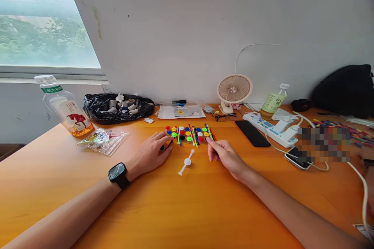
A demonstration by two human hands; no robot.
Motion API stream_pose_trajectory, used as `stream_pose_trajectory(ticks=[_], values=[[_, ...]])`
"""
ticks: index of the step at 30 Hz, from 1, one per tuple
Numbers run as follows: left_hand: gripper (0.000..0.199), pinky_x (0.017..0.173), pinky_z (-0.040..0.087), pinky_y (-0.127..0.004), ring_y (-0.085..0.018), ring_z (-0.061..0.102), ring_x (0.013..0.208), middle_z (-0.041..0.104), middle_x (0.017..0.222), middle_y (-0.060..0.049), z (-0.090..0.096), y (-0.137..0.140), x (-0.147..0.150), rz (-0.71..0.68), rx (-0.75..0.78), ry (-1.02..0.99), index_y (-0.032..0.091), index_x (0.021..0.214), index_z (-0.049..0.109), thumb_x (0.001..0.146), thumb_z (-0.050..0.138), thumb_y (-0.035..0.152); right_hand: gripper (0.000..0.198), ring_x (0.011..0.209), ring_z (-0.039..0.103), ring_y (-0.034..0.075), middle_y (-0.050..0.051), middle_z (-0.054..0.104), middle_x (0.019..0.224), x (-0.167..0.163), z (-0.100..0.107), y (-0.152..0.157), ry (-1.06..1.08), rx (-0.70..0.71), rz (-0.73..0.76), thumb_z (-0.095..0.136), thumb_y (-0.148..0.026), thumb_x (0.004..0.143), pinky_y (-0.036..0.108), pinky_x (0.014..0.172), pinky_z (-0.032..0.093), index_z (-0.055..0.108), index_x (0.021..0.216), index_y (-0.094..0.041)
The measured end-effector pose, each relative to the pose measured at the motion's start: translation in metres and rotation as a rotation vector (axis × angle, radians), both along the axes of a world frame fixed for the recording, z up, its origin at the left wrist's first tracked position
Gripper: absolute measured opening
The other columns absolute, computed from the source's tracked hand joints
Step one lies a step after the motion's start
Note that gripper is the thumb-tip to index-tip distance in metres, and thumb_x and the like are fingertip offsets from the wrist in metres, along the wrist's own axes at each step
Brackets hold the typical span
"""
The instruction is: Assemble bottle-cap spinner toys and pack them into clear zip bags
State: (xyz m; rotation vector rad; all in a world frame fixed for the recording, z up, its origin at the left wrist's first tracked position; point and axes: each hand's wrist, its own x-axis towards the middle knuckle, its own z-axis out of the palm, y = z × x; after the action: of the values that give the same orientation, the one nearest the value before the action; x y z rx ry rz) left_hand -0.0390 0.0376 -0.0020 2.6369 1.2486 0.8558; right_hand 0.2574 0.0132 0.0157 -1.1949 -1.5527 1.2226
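Note:
A white arrow-shaped spinner (187, 162) with a round hub lies on the table between my hands. Behind it are rows of small colored round discs (189, 139) and narrow colored arrow strips (193, 136). My left hand (153, 149) rests on the table at the left end of the rows, fingers stretched out and thumb apart. A black disc (162, 148) and a thin black strip (168, 145) show between its thumb and fingers. At the right end, my right hand (224, 155) is closed, thumb against curled fingers; whatever it may hold is hidden.
On the left are a tilted-looking tea bottle (66, 107), a clear plastic packet (103, 141) and a black bag of scraps (117, 111). Toward the right stand a small fan (234, 89), a black phone (253, 133), a power strip (270, 130) with cables, and another bottle (274, 102).

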Motion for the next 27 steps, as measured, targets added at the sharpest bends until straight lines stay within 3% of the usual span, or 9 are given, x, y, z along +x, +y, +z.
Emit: stream_pose_trajectory(ticks=[3, 9, 15, 20, 27], values=[[0.027, 0.099, 0.053, -0.041, -0.026, 0.064, 0.112, 0.071, 0.127, -0.007, -0.001, 0.001, 0.000, -0.022, 0.015, 0.025, 0.027, 0.124, 0.069, 0.102, 0.054, 0.027, 0.073, 0.057, 0.038, 0.014, 0.002, 0.051, 0.052, -0.001, 0.001, -0.001, -0.020, 0.011, 0.002, 0.052, -0.075, 0.095, 0.032, 0.059, 0.027, 0.061, 0.049, -0.019], [0.010, 0.077, 0.052, -0.033, -0.022, 0.066, 0.088, 0.072, 0.091, -0.004, -0.001, 0.000, -0.001, 0.049, -0.026, -0.012, 0.024, 0.091, 0.066, 0.096, 0.058, 0.024, 0.075, 0.057, 0.040, 0.015, 0.002, 0.050, 0.051, -0.002, 0.001, -0.001, -0.080, 0.036, 0.010, 0.049, -0.077, 0.095, 0.033, 0.059, 0.029, 0.062, 0.048, -0.020], [0.021, 0.073, 0.050, -0.030, -0.020, 0.066, 0.083, 0.071, 0.093, -0.002, -0.002, -0.001, -0.001, 0.050, -0.061, -0.027, 0.025, 0.107, 0.065, 0.091, 0.054, 0.017, 0.073, 0.057, 0.039, 0.015, 0.001, 0.047, 0.052, -0.001, -0.002, -0.001, -0.116, 0.071, 0.034, 0.047, -0.072, 0.099, 0.033, 0.061, 0.028, 0.062, 0.051, -0.019], [0.023, 0.071, 0.048, -0.029, -0.020, 0.063, 0.080, 0.069, 0.084, -0.002, 0.002, -0.002, -0.002, 0.033, -0.125, -0.035, 0.024, 0.098, 0.068, 0.081, 0.058, 0.013, 0.070, 0.057, 0.040, 0.015, 0.000, 0.046, 0.053, 0.000, -0.005, -0.001, -0.142, 0.118, 0.062, 0.045, -0.067, 0.102, 0.033, 0.060, 0.028, 0.064, 0.055, -0.019], [0.026, 0.065, 0.044, -0.026, -0.016, 0.057, 0.068, 0.063, 0.075, 0.001, 0.009, -0.008, -0.001, -0.105, -0.231, -0.044, 0.023, 0.096, 0.071, 0.077, 0.057, 0.011, 0.052, 0.060, 0.041, 0.015, -0.001, 0.052, 0.064, -0.005, 0.001, -0.008, -0.217, 0.239, 0.054, 0.052, -0.061, 0.101, 0.031, 0.059, 0.029, 0.065, 0.072, -0.020]])
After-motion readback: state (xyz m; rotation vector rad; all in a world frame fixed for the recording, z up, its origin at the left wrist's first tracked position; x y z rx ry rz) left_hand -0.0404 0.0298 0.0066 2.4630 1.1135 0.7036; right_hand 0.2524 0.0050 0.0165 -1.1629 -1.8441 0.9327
